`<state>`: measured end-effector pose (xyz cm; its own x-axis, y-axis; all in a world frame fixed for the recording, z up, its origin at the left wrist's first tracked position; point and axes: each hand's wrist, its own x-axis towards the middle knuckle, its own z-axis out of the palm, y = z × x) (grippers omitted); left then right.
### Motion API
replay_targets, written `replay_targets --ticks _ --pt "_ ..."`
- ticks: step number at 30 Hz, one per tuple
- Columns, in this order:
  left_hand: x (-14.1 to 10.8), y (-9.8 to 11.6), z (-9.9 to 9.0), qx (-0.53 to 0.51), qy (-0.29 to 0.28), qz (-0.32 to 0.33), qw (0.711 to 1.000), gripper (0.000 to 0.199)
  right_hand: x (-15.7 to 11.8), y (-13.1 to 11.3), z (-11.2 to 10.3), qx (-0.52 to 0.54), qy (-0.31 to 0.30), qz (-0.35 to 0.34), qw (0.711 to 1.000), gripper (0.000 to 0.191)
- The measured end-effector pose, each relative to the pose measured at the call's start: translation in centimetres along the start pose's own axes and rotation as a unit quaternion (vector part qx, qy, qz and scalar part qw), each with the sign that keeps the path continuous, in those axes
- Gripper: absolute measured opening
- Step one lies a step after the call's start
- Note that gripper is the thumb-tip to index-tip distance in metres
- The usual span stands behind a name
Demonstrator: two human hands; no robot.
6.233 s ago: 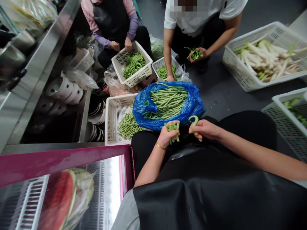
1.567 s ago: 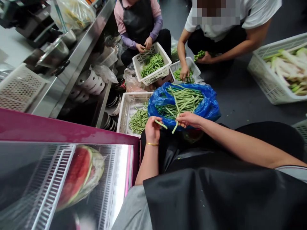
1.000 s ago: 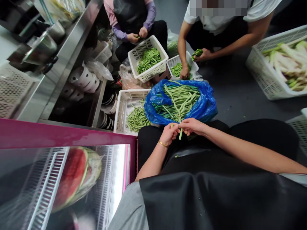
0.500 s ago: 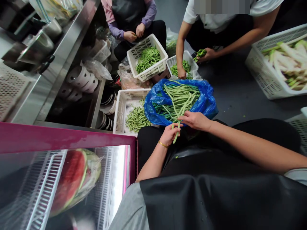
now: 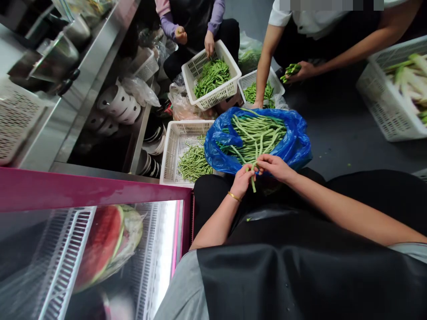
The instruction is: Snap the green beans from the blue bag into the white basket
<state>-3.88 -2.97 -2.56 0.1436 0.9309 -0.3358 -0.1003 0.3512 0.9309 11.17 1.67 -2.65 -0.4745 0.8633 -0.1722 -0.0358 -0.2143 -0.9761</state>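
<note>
Long green beans [image 5: 263, 135] lie heaped in an open blue plastic bag [image 5: 298, 144] in front of my knees. My left hand [image 5: 243, 180], with a gold bracelet at the wrist, is closed round the lower ends of a few long beans [image 5: 253, 184]; their tips hang below the fingers. Right beside it, my right hand [image 5: 275, 166] pinches the same beans near the bag's front edge. Their upper lengths run back over the heap. Left of the bag stands a white plastic basket [image 5: 170, 153] with short bean pieces [image 5: 195, 163] in it.
Two co-workers sit opposite, with bean baskets [image 5: 213, 104] [image 5: 282, 89] before them. One's hand [image 5: 293, 73] holds cut beans. A crate [image 5: 376, 102] of pale stalks stands at right. A glass-fronted fridge [image 5: 100, 189] with cut watermelon and a steel shelf [image 5: 86, 71] border the left.
My hands have drawn closer together on the beans, and less bean hangs below my left hand. One co-worker's hands have moved apart, one to the basket rim. The view has shifted slightly.
</note>
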Motion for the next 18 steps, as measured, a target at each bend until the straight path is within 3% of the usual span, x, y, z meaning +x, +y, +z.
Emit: replay_targets --ticks 3,5,7,9,11,14,18 --pt "0.6 -0.7 -0.4 0.032 0.007 -0.054 0.998 0.011 0.0 0.1 -0.2 0.114 0.061 0.027 0.991 0.042" --pt "0.1 -0.3 -1.0 0.025 0.005 -0.107 0.994 0.010 0.4 -0.4 -1.5 0.118 0.094 0.016 0.988 0.042" --pt "-0.9 1.0 -1.7 -0.043 -0.030 -0.126 0.991 0.015 0.7 -1.0 -3.5 0.045 0.068 0.028 0.996 0.042" --pt "-1.7 3.1 -2.2 -0.130 -0.074 -0.100 0.984 0.021 0.8 -1.4 -5.5 -0.035 0.012 0.069 0.997 0.043" --pt "-1.5 5.1 -2.3 -0.173 -0.097 -0.079 0.977 0.025 0.6 -1.5 -7.0 -0.044 -0.002 0.105 0.994 0.044" --pt "1.4 6.2 -1.0 -0.153 -0.066 -0.082 0.983 0.026 -0.2 -1.2 -7.7 0.004 0.041 0.112 0.993 0.045" --pt "7.6 4.4 2.3 -0.007 0.018 -0.132 0.991 0.034 -0.7 -0.8 -6.9 0.000 0.042 0.095 0.995 0.043"
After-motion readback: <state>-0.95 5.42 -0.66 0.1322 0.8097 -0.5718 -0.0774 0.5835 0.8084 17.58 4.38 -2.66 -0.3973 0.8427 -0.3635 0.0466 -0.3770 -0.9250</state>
